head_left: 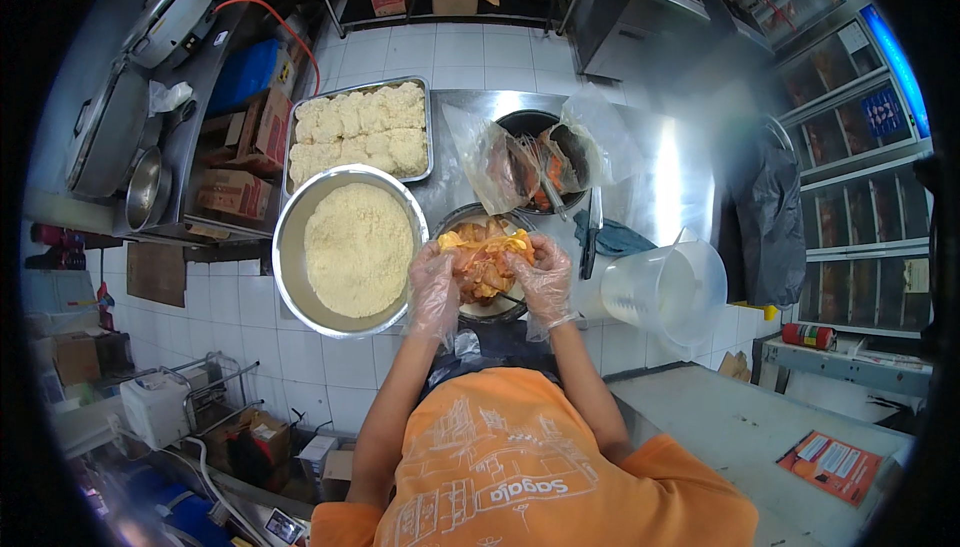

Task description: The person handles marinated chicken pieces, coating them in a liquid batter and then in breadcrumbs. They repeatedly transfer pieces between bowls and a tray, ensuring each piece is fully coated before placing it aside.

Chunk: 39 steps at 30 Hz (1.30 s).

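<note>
My left hand [432, 289], in a clear plastic glove, grips one side of a raw, orange-coated piece of meat that looks like chicken [484, 269]. Its other side is held by my gloved right hand [546, 279]. The piece is stretched between them over a dark round bowl [512, 313], which has pale liquid and more meat in it. Left of the bowl stands a large steel bowl [284, 287] of pale breadcrumbs [358, 247]. Behind that, a metal tray [430, 137] carries rows of crumb-coated pieces [360, 129].
A black pot [520, 119] holds an opened plastic bag [480, 162] of meat and a metal utensil. Right of it lie a black-handled knife [590, 242] and a dark cloth [622, 239]. A translucent plastic jug [665, 292] sits at the table's near right. Cardboard boxes [235, 192] fill a left shelf.
</note>
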### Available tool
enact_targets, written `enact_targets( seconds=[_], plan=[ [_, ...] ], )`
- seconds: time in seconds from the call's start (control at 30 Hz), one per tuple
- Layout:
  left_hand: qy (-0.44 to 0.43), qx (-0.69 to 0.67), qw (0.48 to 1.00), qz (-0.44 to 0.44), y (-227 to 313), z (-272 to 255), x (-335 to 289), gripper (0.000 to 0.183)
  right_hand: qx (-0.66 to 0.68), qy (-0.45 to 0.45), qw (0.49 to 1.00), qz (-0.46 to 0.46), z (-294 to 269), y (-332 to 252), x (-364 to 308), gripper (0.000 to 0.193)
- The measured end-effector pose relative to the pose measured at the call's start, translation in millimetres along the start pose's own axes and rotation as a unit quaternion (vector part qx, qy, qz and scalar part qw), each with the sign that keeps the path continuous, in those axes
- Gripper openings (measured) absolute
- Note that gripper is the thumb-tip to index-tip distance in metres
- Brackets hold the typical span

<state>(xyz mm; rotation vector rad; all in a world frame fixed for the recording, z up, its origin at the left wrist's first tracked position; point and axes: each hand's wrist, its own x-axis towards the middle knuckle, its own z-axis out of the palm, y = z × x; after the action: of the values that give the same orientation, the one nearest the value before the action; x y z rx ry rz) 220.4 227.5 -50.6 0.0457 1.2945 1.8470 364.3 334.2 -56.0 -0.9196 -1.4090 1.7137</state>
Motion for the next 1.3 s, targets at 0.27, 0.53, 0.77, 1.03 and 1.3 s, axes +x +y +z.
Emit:
enact_targets(
  seconds=[0.27, 0.53, 0.77, 1.03, 1.3],
  plan=[
    [0.099, 0.054, 0.989, -0.099, 2, -8, 5, 0.018, -0.044, 0.010, 0.999, 0.004, 5, -26, -6, 0.029],
    [0.062, 0.028, 0.994, -0.084, 2, -31, 15, 0.013, -0.184, -0.132, 0.974, 0.030, -7, -30, 14, 0.050],
    [-0.014, 0.010, 0.996, -0.088, 13, -30, 9, 0.033, 0.152, -0.111, 0.943, 0.275, -22, -26, 24, 0.056],
    [-0.069, 0.061, 0.994, -0.052, 26, -24, 1, 0.038, 0.352, -0.177, 0.879, 0.269, -11, -27, 23, 0.079],
    [-0.021, 0.106, 0.994, 0.016, 22, -30, -1, 0.032, -0.250, -0.216, 0.935, 0.132, -18, -21, 25, 0.060]
  ],
)
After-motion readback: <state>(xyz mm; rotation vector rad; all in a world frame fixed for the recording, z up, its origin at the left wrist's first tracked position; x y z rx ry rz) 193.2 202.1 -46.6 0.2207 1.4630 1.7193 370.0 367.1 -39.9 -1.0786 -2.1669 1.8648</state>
